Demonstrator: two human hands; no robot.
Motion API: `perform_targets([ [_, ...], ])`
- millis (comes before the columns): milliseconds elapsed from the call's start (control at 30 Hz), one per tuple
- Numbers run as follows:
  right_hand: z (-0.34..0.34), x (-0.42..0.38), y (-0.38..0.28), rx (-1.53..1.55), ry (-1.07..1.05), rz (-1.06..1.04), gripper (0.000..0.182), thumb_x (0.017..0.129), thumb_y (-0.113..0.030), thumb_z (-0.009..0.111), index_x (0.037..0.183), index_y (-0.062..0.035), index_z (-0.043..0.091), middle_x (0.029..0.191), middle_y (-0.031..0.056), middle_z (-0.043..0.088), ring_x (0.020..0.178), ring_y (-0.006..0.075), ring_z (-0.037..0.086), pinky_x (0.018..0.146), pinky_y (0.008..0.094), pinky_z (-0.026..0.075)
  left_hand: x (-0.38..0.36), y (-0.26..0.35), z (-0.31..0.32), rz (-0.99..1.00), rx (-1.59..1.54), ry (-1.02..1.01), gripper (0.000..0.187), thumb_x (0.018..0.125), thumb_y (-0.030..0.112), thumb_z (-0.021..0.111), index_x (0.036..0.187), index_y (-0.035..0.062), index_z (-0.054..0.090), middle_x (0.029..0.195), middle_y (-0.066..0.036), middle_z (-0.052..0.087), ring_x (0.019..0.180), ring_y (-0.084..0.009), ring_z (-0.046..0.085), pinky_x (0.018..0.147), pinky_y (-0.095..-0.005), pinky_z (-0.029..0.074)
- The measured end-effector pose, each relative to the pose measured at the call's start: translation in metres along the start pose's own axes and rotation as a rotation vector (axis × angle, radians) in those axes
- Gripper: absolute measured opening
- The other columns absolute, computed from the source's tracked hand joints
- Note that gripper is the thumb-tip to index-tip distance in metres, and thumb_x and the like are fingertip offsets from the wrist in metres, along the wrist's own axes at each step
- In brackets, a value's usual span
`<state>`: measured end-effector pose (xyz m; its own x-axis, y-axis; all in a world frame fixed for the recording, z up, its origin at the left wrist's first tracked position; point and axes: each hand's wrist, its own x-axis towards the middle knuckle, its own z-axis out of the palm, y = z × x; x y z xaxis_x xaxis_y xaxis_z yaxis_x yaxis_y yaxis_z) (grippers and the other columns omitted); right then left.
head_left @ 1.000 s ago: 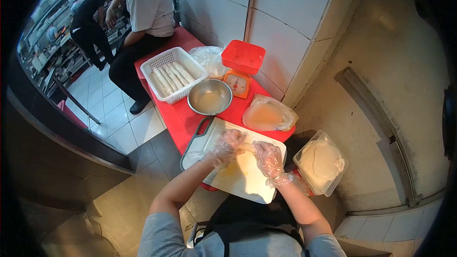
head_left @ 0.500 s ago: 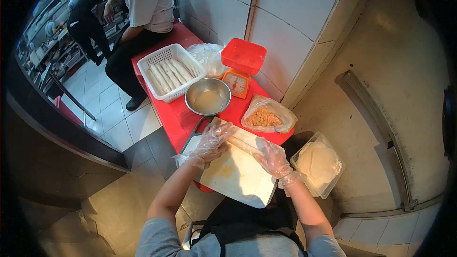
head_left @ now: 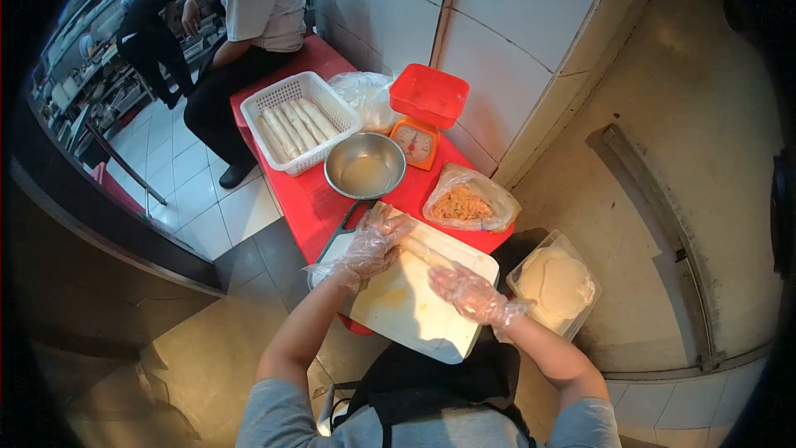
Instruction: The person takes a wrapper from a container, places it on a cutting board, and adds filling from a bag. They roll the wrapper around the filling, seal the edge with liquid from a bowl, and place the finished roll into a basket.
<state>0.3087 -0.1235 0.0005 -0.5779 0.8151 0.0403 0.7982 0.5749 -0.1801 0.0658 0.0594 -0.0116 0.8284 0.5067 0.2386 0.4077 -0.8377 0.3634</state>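
Note:
On a white cutting board (head_left: 398, 303) lies a pale uncooked spring roll (head_left: 424, 251), slanting down to the right. My left hand (head_left: 371, 247), in a clear plastic glove, rests over its left end with the fingers stretched out. My right hand (head_left: 471, 292), gloved the same way, lies flat with extended fingers at the roll's right end. Both palms face down and hide the ends of the roll. Just beyond the board stand a steel bowl (head_left: 365, 166) with cloudy liquid and an open plastic bag of orange filling (head_left: 462, 203).
A white basket (head_left: 286, 168) of finished rolls stands on the red table (head_left: 311, 216). Behind the bowl are an orange scale (head_left: 414, 143) with a red tray (head_left: 429, 95) and a plastic bag (head_left: 365, 99). A tub of round wrappers (head_left: 555, 282) stands right. Someone sits (head_left: 261, 8) at the far end.
My right hand has shifted left and inward along the roll, its fingers now flatter over the board. My left hand stays nearly in place.

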Motion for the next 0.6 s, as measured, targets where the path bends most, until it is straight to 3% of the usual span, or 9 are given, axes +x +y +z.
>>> perform_targets([
  [67, -0.001, -0.017, 0.0, 0.156, -0.04, -0.021, 0.055, 0.092, -0.015, 0.052, 0.146, -0.006, 0.045, 0.154, 0.0109, 0.045, 0.144, 0.0271, 0.04, 0.117, 0.0463, 0.033, 0.001, 0.001, -0.001, -0.005, 0.007, -0.015, 0.064, 0.085, 0.017, 0.067, 0.146, 0.02, 0.047, 0.154, -0.008, 0.043, 0.145, -0.0468, 0.028, 0.114, -0.0672, 0.021],
  [167, 0.013, -0.026, 0.004, -0.212, 0.056, 0.116, 0.059, 0.093, -0.022, 0.054, 0.147, -0.0022, 0.043, 0.154, 0.0148, 0.044, 0.144, 0.0295, 0.04, 0.117, 0.0465, 0.034, 0.002, 0.003, -0.004, -0.009, 0.004, -0.028, 0.066, 0.085, 0.017, 0.068, 0.147, 0.0198, 0.046, 0.154, -0.008, 0.043, 0.146, -0.0471, 0.027, 0.115, -0.0669, 0.021],
  [200, -0.018, -0.019, -0.015, -0.272, 0.056, 0.238, 0.063, 0.096, -0.028, 0.053, 0.15, 0.0008, 0.038, 0.158, 0.0181, 0.036, 0.147, 0.0309, 0.035, 0.118, 0.0477, 0.029, 0.002, 0.005, -0.005, -0.01, 0.004, -0.028, 0.066, 0.085, 0.018, 0.068, 0.147, 0.0197, 0.046, 0.155, -0.008, 0.042, 0.146, -0.0472, 0.026, 0.115, -0.0667, 0.021],
  [300, -0.012, -0.006, -0.021, -0.107, 0.079, 0.327, 0.069, 0.098, -0.035, 0.052, 0.153, -0.0004, 0.032, 0.162, 0.0175, 0.027, 0.151, 0.0294, 0.026, 0.121, 0.0487, 0.023, 0.006, 0.008, -0.01, -0.025, 0.014, -0.063, 0.067, 0.085, 0.018, 0.068, 0.148, 0.0196, 0.046, 0.156, -0.007, 0.041, 0.147, -0.0463, 0.025, 0.116, -0.0658, 0.02],
  [400, -0.01, 0.028, -0.029, -0.08, -0.09, 0.323, 0.076, 0.097, -0.041, 0.054, 0.156, -0.0012, 0.025, 0.164, 0.0175, 0.021, 0.153, 0.0285, 0.019, 0.122, 0.0488, 0.018, 0.006, 0.009, -0.01, -0.035, -0.005, -0.065, 0.068, 0.085, 0.02, 0.069, 0.148, 0.0196, 0.045, 0.156, -0.007, 0.04, 0.148, -0.0445, 0.024, 0.117, -0.0648, 0.02],
  [500, -0.004, 0.047, -0.037, 0.037, -0.196, 0.259, 0.08, 0.096, -0.044, 0.056, 0.156, -0.0017, 0.024, 0.164, 0.0177, 0.022, 0.153, 0.0288, 0.019, 0.122, 0.05, 0.019, 0.005, 0.005, -0.005, -0.022, -0.005, -0.04, 0.069, 0.085, 0.021, 0.07, 0.149, 0.0212, 0.045, 0.156, -0.006, 0.041, 0.149, -0.0421, 0.022, 0.117, -0.0655, 0.018],
  [600, -0.015, 0.03, -0.035, 0.187, -0.039, 0.11, 0.081, 0.093, -0.04, 0.062, 0.155, -0.0013, 0.027, 0.16, 0.0201, 0.029, 0.149, 0.0314, 0.028, 0.12, 0.05, 0.025, 0.001, 0.002, -0.001, 0.043, 0.068, 0.063, 0.066, 0.086, 0.022, 0.07, 0.148, 0.0223, 0.047, 0.147, -0.007, 0.051, 0.142, -0.0394, 0.037, 0.114, -0.0602, 0.028],
])
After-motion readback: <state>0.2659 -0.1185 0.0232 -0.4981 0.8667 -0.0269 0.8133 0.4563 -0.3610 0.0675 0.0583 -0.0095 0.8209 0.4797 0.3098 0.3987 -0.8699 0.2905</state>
